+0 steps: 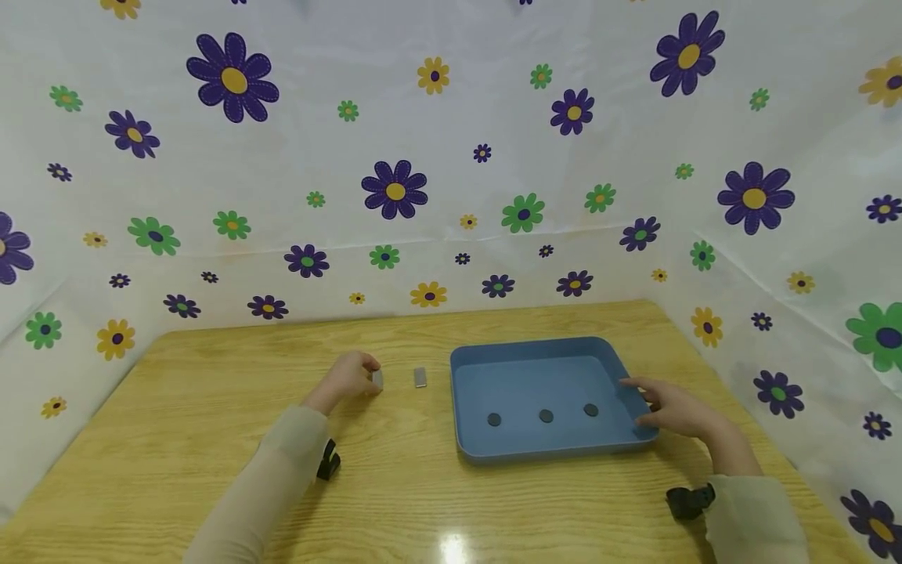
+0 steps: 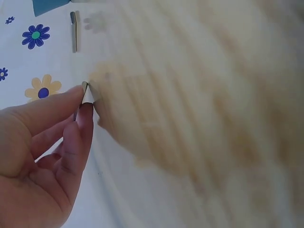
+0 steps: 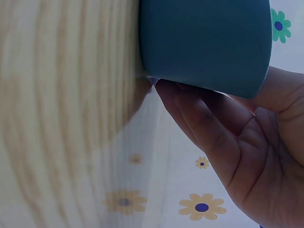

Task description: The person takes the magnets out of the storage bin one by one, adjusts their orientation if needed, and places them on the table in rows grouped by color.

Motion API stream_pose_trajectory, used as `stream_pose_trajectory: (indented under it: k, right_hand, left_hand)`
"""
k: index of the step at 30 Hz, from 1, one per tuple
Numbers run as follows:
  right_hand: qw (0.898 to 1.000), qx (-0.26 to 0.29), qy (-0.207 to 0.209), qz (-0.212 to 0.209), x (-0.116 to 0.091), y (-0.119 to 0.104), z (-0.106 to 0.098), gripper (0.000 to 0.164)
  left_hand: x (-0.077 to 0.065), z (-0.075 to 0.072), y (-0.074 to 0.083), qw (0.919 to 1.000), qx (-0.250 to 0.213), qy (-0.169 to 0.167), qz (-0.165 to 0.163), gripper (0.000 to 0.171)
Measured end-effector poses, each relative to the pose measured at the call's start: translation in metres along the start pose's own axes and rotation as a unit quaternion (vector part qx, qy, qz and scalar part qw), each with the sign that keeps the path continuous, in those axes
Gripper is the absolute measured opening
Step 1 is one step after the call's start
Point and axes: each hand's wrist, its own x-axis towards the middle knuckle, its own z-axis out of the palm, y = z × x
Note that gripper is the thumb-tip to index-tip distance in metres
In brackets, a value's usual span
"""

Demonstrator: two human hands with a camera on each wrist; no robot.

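On the left part of the bench (image 1: 395, 493), a small silver block (image 1: 377, 381) sits between the thumb and fingertips of my left hand (image 1: 345, 377). That hand pinches it, with just a little gap between the tips, filled by the block. I can't quite tell if the block touches the wood. Just to its right, a second silver block (image 1: 420, 377) lies flat by itself. Next comes a blue tray (image 1: 535, 384). Three dark round pieces (image 1: 546, 416) lie in a row on its floor, nearer to me. My right hand (image 1: 672, 409) holds the tray's right end, thumb and fingers bent and well spread, with the wall between them. I have pale sleeves (image 1: 275, 470). Behind everything hangs a white cloth (image 1: 282, 172) with purple, green and yellow flowers.
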Motion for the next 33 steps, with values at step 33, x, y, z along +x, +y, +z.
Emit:
stream_pose_trajectory:
  k: [33]
  right_hand:
    - [1.000,-0.021,0.005,0.006,-0.0004,-0.0007,-0.0017,0.060]
  left_hand:
    - [-0.0021,-0.0050,0.0039,0.9954,0.075,-0.026,0.054,0.028]
